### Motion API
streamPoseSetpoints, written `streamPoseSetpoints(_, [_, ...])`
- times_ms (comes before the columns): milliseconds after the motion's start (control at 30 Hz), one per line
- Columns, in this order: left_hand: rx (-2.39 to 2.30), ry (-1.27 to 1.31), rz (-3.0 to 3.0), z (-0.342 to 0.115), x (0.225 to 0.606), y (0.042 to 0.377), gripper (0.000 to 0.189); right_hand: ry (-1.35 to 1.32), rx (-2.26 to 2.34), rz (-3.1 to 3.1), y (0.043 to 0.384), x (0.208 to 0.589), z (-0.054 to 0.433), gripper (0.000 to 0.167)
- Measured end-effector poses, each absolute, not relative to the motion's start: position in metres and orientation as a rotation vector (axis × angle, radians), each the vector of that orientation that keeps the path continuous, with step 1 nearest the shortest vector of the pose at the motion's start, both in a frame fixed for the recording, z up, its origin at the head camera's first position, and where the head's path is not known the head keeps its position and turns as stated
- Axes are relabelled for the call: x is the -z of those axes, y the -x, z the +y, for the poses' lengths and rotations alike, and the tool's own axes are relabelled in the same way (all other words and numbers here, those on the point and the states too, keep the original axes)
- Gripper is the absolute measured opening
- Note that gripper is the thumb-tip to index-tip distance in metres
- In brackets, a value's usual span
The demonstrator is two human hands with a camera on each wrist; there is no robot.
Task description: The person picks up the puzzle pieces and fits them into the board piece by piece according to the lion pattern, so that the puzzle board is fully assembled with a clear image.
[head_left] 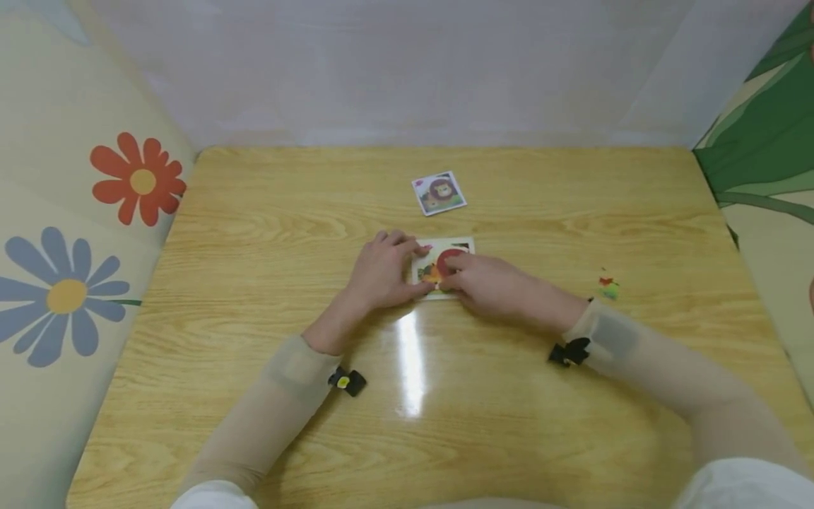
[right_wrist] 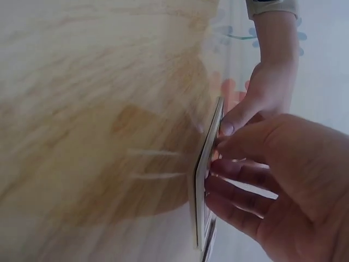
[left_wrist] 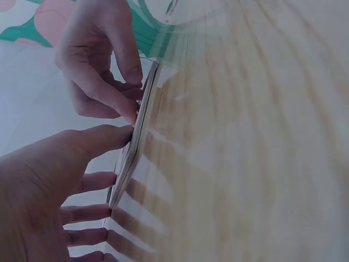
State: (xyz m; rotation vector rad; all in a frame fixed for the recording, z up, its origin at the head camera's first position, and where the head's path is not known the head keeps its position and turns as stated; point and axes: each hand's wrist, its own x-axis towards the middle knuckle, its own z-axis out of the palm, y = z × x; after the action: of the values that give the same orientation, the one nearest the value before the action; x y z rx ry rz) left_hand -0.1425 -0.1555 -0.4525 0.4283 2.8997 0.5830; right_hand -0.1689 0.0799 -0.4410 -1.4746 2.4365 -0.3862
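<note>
A small picture board (head_left: 467, 293) with a red round shape and orange patches lies flat on the table in the head view. My left hand (head_left: 381, 272) rests at its left side, thumb on the near edge, fingers straight and spread by the far corner. My right hand (head_left: 492, 283) is over the board's right half. Its thumb and index finger pinch what looks like a small puzzle piece against the picture; the fingers mostly hide it. In the left wrist view the board's edge (left_wrist: 128, 164) shows from the side, with both hands touching it.
A square lion picture card (head_left: 439, 193) lies farther back on the wooden table (head_left: 286, 198). Small red and green loose pieces (head_left: 608, 286) lie to the right, beyond my right wrist. Walls with painted flowers (head_left: 143, 182) border the table.
</note>
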Motion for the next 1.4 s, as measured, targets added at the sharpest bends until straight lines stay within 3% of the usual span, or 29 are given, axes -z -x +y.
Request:
streamPoseSetpoints(300, [-0.586,-0.430,2.919,-0.153,0.457,0.144,0.063,1.412,0.663,2.392,0.192,0.433,0.124,0.030])
streamPoseSetpoints(667, [-0.585,-0.418,2.904,-0.156,0.456,0.143,0.067,1.299,0.650,2.626,0.219,0.408,0.196,0.021])
streamPoseSetpoints(1067, [-0.620,-0.423,2.915,-0.158,0.456,0.142,0.064,1.062,0.456,2.690,0.219,0.391,0.249,0.020])
streamPoseSetpoints(1400, [-0.618,-0.454,2.890,-0.161,0.455,0.141,0.074,0.893,0.337,2.696,0.208,0.409,0.281,0.017])
